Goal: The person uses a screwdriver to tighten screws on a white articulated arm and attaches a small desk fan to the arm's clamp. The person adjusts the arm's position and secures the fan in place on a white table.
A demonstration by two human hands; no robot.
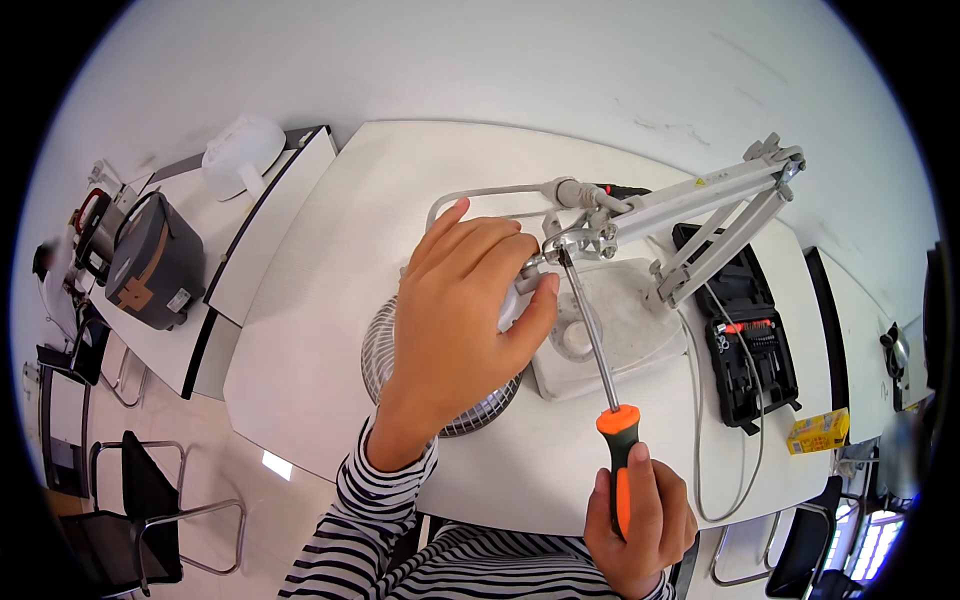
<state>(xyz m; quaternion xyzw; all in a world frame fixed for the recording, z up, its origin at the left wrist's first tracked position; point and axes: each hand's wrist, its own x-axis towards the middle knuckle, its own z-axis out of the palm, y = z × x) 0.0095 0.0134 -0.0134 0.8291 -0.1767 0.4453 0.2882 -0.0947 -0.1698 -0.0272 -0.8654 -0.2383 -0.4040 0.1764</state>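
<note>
A grey jointed-arm lamp stands on the white table, its arm folded above a broad base. My left hand is closed around the lamp head, just beside the metal joint; the palm hides most of what it grips. Below that hand shows the round wire guard of the head. In my right hand, fingers wrap the orange and black handle of a long screwdriver. Its shaft slants up and left, with the tip at the joint, close to my left thumb. Whether the tip sits in a screw I cannot tell.
An open black tool case with bits lies on the right, near a yellow box. The lamp's cable loops across the table. On a left side table stands a dark grey bin. Chairs are lower left.
</note>
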